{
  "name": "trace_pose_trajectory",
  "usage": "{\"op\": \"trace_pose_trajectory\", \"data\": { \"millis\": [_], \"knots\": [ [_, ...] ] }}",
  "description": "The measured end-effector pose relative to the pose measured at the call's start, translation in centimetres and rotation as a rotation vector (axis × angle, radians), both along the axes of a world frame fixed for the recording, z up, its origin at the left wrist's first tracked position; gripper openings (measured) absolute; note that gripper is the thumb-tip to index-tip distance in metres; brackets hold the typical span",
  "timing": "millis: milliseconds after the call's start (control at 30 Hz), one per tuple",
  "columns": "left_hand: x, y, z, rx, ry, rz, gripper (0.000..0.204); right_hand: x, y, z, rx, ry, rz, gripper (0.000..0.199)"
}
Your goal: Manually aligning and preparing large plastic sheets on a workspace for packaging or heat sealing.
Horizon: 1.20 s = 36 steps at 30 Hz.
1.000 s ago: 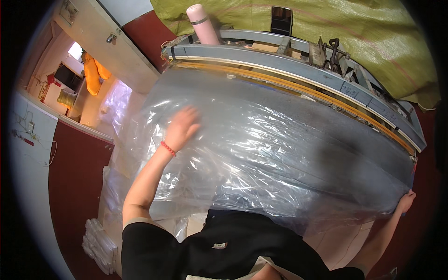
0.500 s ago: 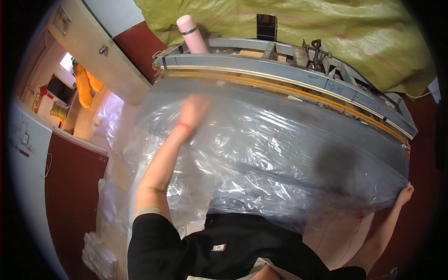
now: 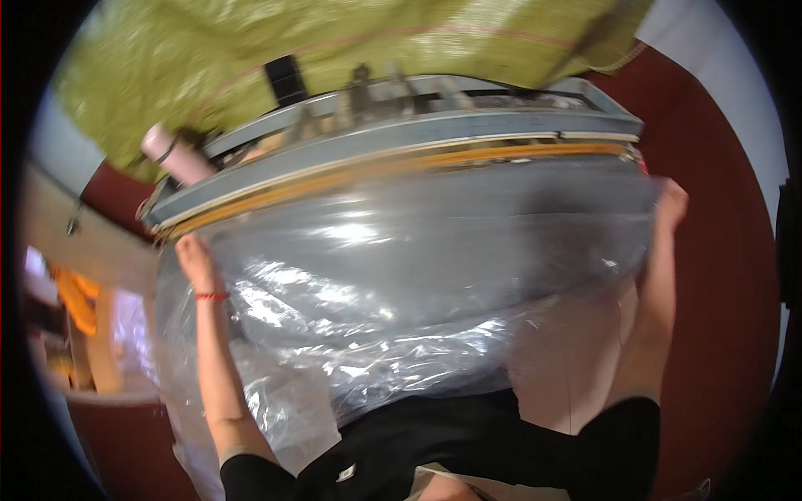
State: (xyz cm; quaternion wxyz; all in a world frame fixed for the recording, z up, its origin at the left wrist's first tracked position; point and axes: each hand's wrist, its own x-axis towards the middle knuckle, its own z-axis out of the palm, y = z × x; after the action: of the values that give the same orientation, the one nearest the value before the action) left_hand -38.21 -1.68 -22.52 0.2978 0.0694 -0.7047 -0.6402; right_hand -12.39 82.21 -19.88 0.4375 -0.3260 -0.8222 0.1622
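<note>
A wide sheet of clear plastic film (image 3: 384, 275) lies over a grey tabletop and hangs down toward my body. My left hand (image 3: 196, 260), with a red band at its wrist, is closed on the film's far left edge, close to the bench frame. On the far right my right hand (image 3: 671, 204) grips the film's right corner, slightly blurred. Between the two hands the film is drawn fairly flat at the far side and wrinkled nearer me. Just beyond it runs an orange-yellow strip (image 3: 401, 159) along a grey metal frame (image 3: 418, 132).
A pink bottle (image 3: 178, 156) leans at the frame's left end. Metal tools (image 3: 361, 93) stand within the frame. A dark rectangular object (image 3: 286, 81) rests against the yellow-green woven sheet (image 3: 351, 42). A doorway opens at left, with something orange (image 3: 77, 301) beyond.
My left hand has gone from mid-air over the film to its far left edge and closed there. My right hand has moved farther away with the right corner. The view has turned right.
</note>
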Motion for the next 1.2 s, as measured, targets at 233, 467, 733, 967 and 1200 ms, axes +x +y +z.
{"op": "trace_pose_trajectory", "data": {
  "millis": [233, 467, 733, 967, 1200],
  "knots": [
    [-1.7, -2.1, -1.8, -0.664, -0.159, 0.12, 0.02, -6.4, 4.4, -8.8, 0.18, 0.025, -0.058, 0.021],
    [-0.7, 0.9, -0.8, -1.081, -0.169, -0.062, 0.019, 0.8, 10.4, -9.1, 0.064, -0.261, -0.203, 0.033],
    [4.3, 1.1, 3.3, -1.269, 0.035, -0.256, 0.016, 1.1, 11.0, -10.0, 0.079, -0.128, -0.067, 0.031],
    [4.0, 1.1, 1.0, -1.31, -0.142, -0.083, 0.012, 0.2, 9.9, -9.9, 0.005, -0.01, 0.011, 0.031],
    [1.6, 1.2, -0.3, -1.198, -0.027, -0.047, 0.013, 1.3, 10.9, -10.2, -0.062, -0.03, 0.037, 0.029]
  ]
}}
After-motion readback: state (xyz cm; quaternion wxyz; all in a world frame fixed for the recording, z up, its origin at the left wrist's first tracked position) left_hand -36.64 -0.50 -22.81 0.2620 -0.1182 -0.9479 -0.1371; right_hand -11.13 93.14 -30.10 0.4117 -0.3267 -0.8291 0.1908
